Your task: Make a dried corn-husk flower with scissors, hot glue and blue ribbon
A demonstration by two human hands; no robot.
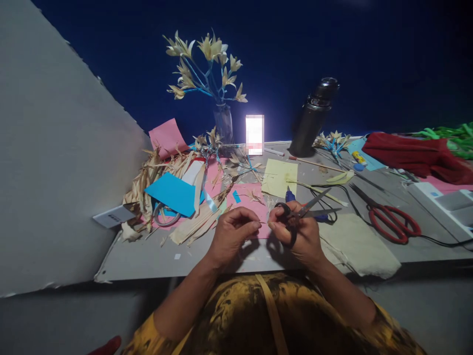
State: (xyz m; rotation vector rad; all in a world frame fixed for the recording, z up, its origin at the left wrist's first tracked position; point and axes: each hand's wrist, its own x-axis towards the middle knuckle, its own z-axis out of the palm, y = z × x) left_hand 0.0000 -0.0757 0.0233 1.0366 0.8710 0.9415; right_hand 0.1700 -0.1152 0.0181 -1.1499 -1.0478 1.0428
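My left hand (pixel 236 232) pinches one end of a thin, thread-like strand (pixel 263 223) over the pink paper (pixel 254 192). The strand's other end meets the fingertips of my right hand (pixel 298 234). Black-handled scissors (pixel 294 217) hang on that hand's fingers, with their blades apart and pointing right, away from the strand. A blue glue gun (pixel 290 195) lies just behind my right hand, partly hidden. What the strand is made of is too small to tell.
Dried husks (pixel 188 230) and blue paper (pixel 172 193) lie left. Behind stand a vase of flowers (pixel 223 125), a bright screen (pixel 254 134) and a dark flask (pixel 312 121). Red-handled scissors (pixel 394 224) and a folded cloth (pixel 360 246) lie right. A wall (pixel 66 148) borders the left.
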